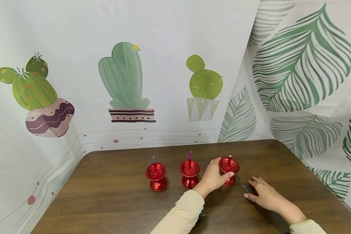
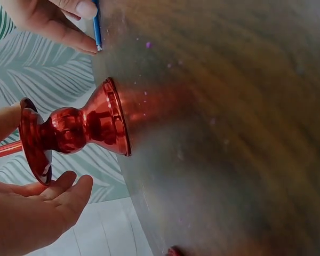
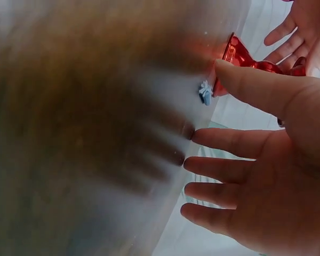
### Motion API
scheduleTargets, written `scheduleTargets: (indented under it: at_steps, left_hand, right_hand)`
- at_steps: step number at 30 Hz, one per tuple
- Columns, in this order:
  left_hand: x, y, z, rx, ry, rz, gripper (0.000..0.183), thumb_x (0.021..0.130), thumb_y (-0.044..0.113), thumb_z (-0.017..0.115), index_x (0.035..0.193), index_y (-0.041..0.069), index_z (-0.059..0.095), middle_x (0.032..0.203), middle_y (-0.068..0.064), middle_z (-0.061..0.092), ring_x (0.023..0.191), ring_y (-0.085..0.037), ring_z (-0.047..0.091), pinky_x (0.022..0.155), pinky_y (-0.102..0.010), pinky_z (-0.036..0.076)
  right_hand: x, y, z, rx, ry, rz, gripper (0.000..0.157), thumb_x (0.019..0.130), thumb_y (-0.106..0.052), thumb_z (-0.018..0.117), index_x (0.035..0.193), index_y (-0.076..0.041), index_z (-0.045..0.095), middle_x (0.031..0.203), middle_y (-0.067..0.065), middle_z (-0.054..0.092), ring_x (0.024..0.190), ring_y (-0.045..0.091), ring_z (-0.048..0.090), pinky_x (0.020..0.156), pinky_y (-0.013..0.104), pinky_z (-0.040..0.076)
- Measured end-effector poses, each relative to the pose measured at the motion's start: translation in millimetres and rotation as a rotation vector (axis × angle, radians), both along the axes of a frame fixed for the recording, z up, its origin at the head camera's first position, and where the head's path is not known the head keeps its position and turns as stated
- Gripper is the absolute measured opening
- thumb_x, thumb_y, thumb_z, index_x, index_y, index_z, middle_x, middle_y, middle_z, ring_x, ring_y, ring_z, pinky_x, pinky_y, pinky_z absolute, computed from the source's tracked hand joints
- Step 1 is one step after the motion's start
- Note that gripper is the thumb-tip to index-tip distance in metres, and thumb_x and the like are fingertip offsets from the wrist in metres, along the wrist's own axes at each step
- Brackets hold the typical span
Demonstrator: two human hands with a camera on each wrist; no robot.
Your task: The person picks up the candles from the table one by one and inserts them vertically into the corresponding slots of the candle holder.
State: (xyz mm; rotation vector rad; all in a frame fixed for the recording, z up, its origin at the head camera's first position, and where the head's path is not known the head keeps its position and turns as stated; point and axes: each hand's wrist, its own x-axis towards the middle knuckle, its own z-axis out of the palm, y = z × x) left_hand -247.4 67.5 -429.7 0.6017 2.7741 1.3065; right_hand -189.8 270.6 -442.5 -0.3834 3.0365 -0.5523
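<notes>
A shiny red candle holder (image 1: 234, 165) stands upright at the right end of a row, with a thin red stem with a pale tip (image 1: 229, 157) rising from its dish. My left hand (image 1: 211, 178) holds its dish, thumb on the near side and fingers on the far left. Beside a thin blue candle (image 1: 245, 188) lying on the table, my right hand (image 1: 267, 195) has its fingers spread and relaxed. In the left wrist view the candle (image 2: 96, 25) lies close to the right fingers; whether they touch it I cannot tell.
Two more red candle holders stand left on the brown table (image 1: 111, 195): the middle one (image 1: 190, 180) with a purple candle (image 1: 190, 154), the left one (image 1: 157, 183) with a blue candle (image 1: 153, 159). Behind hangs a cloth (image 1: 169, 65) printed with cacti and leaves.
</notes>
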Motion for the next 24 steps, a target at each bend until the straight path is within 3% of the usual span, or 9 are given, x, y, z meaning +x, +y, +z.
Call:
scheduleTargets:
  at_steps: [4, 9, 12, 15, 24]
  left_hand:
    - [-0.4, -0.4, -1.4, 0.005, 0.005, 0.002, 0.072, 0.084, 0.033, 0.075, 0.14, 0.001, 0.042, 0.133, -0.011, 0.052, 0.122, -0.021, 0.052, 0.101, -0.033, 0.044]
    - [-0.2, -1.5, -1.8, -0.006, 0.008, 0.001, 0.072, 0.085, 0.033, 0.074, 0.141, 0.001, 0.042, 0.133, -0.011, 0.051, 0.123, -0.021, 0.052, 0.101, -0.033, 0.044]
    - [0.4, -1.4, -1.5, -0.015, 0.002, 0.003, 0.072, 0.086, 0.035, 0.073, 0.141, 0.002, 0.041, 0.134, -0.011, 0.051, 0.123, -0.021, 0.051, 0.101, -0.034, 0.044]
    - [0.9, -1.0, -0.8, -0.015, -0.008, 0.006, 0.072, 0.085, 0.035, 0.073, 0.142, 0.002, 0.041, 0.135, -0.01, 0.05, 0.124, -0.02, 0.051, 0.101, -0.033, 0.044]
    - [2.1, -0.8, 2.4, -0.044, 0.003, 0.003, 0.072, 0.086, 0.035, 0.073, 0.141, 0.003, 0.042, 0.134, -0.01, 0.051, 0.122, -0.02, 0.052, 0.1, -0.032, 0.045]
  right_hand:
    - [1.3, -3.2, -1.3, -0.023, 0.033, 0.018, 0.051, 0.08, -0.024, 0.077, 0.112, 0.012, 0.062, 0.126, 0.041, 0.047, 0.12, 0.063, 0.037, 0.089, 0.07, 0.038]
    - [3.4, -8.9, -3.5, -0.06, 0.113, 0.049, 0.02, 0.076, -0.012, 0.08, 0.088, -0.006, 0.065, 0.119, 0.035, 0.054, 0.116, 0.061, 0.042, 0.086, 0.068, 0.042]
    - [2.7, -12.0, -4.7, -0.06, 0.163, 0.076, 0.026, 0.074, -0.006, 0.08, 0.075, -0.015, 0.056, 0.113, 0.031, 0.058, 0.113, 0.06, 0.046, 0.084, 0.066, 0.044]
    - [1.2, -14.7, -5.2, -0.048, 0.187, 0.095, 0.031, 0.074, 0.0, 0.079, 0.069, -0.016, 0.052, 0.11, 0.03, 0.06, 0.111, 0.059, 0.048, 0.08, 0.066, 0.046]
    - [3.9, -15.1, -5.0, -0.027, 0.238, 0.084, 0.034, 0.075, 0.01, 0.071, 0.069, -0.014, 0.047, 0.11, 0.031, 0.058, 0.111, 0.061, 0.046, 0.075, 0.07, 0.045]
